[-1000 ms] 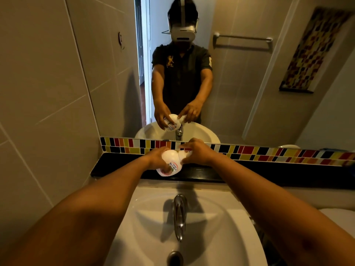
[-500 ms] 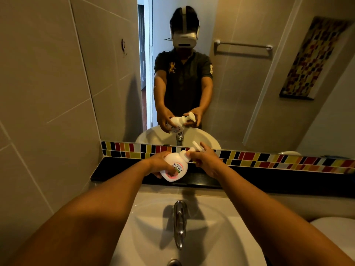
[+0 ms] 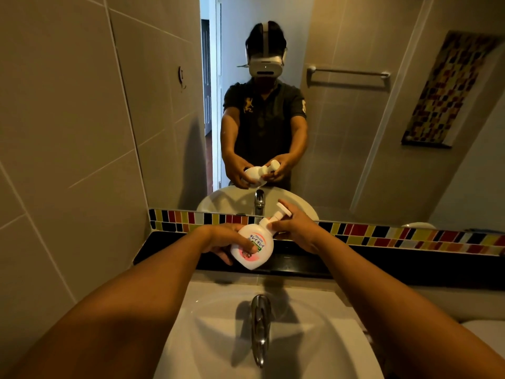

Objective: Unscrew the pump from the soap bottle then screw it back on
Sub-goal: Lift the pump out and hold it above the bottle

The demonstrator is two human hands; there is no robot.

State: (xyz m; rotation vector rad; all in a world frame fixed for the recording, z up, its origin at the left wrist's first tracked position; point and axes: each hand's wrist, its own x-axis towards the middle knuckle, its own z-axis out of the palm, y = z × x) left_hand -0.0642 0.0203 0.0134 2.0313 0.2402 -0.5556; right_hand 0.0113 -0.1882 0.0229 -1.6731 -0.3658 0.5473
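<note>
You're standing in a tiled bathroom, white basin (image 3: 314, 348) with chrome tap (image 3: 260, 326) below you, wall mirror (image 3: 355, 132) ahead, mosaic tile strip (image 3: 382, 236), towel rail (image 3: 348, 73) reflected behind.

Both bare forearms reach forward from the lower corners and converge at the middle of the view. The left hand (image 3: 221, 240) is palm-in, fingers curled beneath and thumb laid across the front of what it grips, clamped firmly. The right hand (image 3: 296, 231) sits slightly higher and farther forward, wrist bent inward, its fingers (image 3: 276, 224) pinched closed around a narrow neck. The 2 hands are near each other, not touching.
</note>
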